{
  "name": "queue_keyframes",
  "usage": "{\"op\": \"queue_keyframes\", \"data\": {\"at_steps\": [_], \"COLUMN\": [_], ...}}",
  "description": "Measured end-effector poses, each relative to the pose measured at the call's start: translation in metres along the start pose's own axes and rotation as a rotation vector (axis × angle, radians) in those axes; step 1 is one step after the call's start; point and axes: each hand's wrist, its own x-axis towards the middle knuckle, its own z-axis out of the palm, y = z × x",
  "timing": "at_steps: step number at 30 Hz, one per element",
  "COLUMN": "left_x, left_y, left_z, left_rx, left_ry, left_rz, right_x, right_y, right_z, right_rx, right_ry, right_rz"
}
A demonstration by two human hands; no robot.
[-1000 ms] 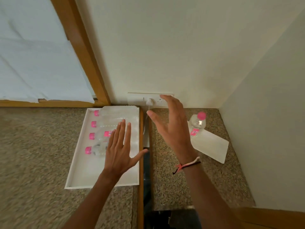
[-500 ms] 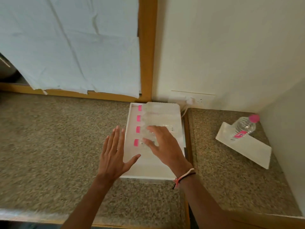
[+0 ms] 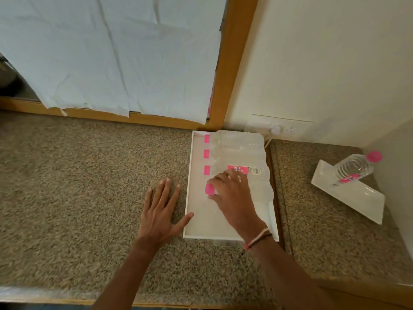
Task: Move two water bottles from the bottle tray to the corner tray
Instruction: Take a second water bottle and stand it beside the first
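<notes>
A white bottle tray [image 3: 194, 222] lies on the speckled counter with several clear, pink-capped water bottles lying side by side, caps to the left. My right hand [image 3: 232, 195] rests over the nearest bottle [image 3: 259, 189], fingers curled around it close to its pink cap. My left hand [image 3: 161, 211] lies flat and spread on the counter just left of the tray, thumb at its edge. At the right, the small white corner tray [image 3: 362, 202] carries one upright bottle [image 3: 355, 168] leaning toward the wall.
A wall socket with a plug [image 3: 277, 129] sits behind the bottle tray. A wooden strip [image 3: 276, 198] divides the two counter sections. White sheeting [image 3: 111, 54] covers the framed opening at the back. The side wall [image 3: 397, 175] closes in the right corner.
My right hand has come from the wall socket area down and left onto the nearest bottle in the tray. The view has swung left, and my left hand has slid off the tray onto the counter.
</notes>
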Motion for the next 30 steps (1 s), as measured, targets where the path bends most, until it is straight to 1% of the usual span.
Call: {"op": "queue_keyframes", "data": {"at_steps": [3,6,10,13,19,21,23,30], "left_x": [0.001,0.001,0.0,0.0,-0.003,-0.002,0.002,0.042], "left_y": [-0.001,-0.001,-0.001,0.0,0.004,0.009,0.025,0.129], "left_z": [0.001,0.002,0.005,0.003,-0.001,-0.003,-0.008,-0.02], "left_rx": [0.019,0.018,0.005,0.001,-0.018,-0.021,-0.008,-0.014], "left_ry": [-0.01,-0.003,0.006,0.0,-0.015,0.002,0.04,0.121], "left_rz": [0.016,0.013,0.015,0.008,-0.026,-0.048,-0.042,0.091], "right_x": [-0.013,-0.025,-0.034,-0.037,-0.048,-0.053,-0.06,-0.085], "right_y": [0.008,0.017,0.024,0.03,0.048,0.056,0.066,0.128], "right_z": [-0.031,-0.053,-0.059,-0.058,-0.066,-0.073,-0.083,-0.131], "right_rx": [0.14,0.314,0.476,0.547,0.648,0.692,0.713,0.768], "right_ry": [0.22,0.319,0.307,0.31,0.334,0.392,0.471,0.652], "right_rz": [0.068,0.155,0.248,0.282,0.274,0.26,0.26,0.267]}}
